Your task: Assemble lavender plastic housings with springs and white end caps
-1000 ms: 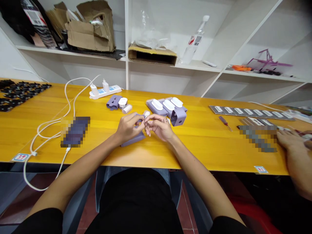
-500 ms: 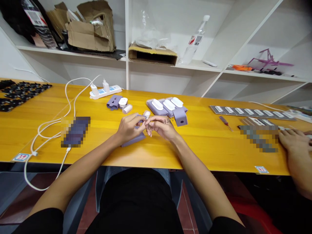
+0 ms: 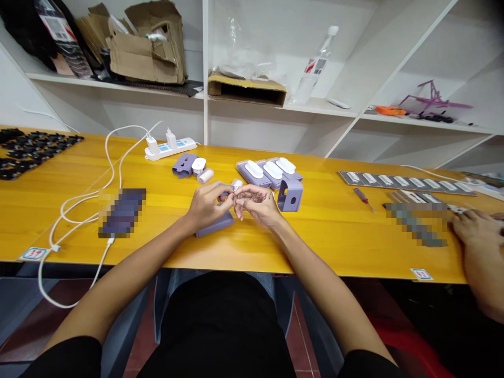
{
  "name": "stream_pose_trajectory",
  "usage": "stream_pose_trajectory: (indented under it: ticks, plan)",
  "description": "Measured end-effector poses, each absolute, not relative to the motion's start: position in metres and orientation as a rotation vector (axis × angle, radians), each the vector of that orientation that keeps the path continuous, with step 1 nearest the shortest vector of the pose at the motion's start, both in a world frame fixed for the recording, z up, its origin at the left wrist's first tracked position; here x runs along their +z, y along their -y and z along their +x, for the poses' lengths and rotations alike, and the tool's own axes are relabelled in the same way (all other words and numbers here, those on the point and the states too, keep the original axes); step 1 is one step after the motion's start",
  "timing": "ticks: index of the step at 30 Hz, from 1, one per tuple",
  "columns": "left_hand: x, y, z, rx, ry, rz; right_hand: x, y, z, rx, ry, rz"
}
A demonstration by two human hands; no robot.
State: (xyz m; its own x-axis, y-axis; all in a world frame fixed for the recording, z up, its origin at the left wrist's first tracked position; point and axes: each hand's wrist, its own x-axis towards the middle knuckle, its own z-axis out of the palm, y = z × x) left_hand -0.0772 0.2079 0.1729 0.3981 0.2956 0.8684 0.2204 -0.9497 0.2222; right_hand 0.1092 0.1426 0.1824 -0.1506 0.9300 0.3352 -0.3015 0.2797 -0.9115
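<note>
My left hand (image 3: 207,206) is closed, pinching a small purple piece (image 3: 225,189) that the fingers partly cover. Its fingertips meet those of my right hand (image 3: 260,206), whose curled fingers hold a thin, dark, wire-like strand (image 3: 252,197). What joins the strand to the purple piece is hidden. Under my left hand lies a flat purple part (image 3: 216,224). A white cylindrical piece (image 3: 237,184) sits just behind my fingertips. Right of my right hand, a purple U-shaped shell (image 3: 291,196) with a round hole shows its open side.
Behind my hands are purple housings with white oval tops (image 3: 273,169). A purple shell (image 3: 184,165) and a white plug-like piece (image 3: 198,166) lie left of them. A power strip (image 3: 171,149), phone (image 3: 123,212), screwdriver (image 3: 364,199) and a co-worker's hand (image 3: 478,226) are also around.
The purple U-shaped shell has turned and shifted slightly towards me, so its opening now shows. My right hand's fingers have curled further, with more of the strand visible. My left hand has barely moved.
</note>
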Motion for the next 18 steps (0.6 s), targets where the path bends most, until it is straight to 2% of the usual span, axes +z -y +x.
stream_pose_trajectory:
  ticks: [18]
  plan:
    - [0.1745,-0.2091,-0.0823,1.401,-0.530,2.424,0.1809,-0.1489,0.1149,1.238,1.086,-0.669]
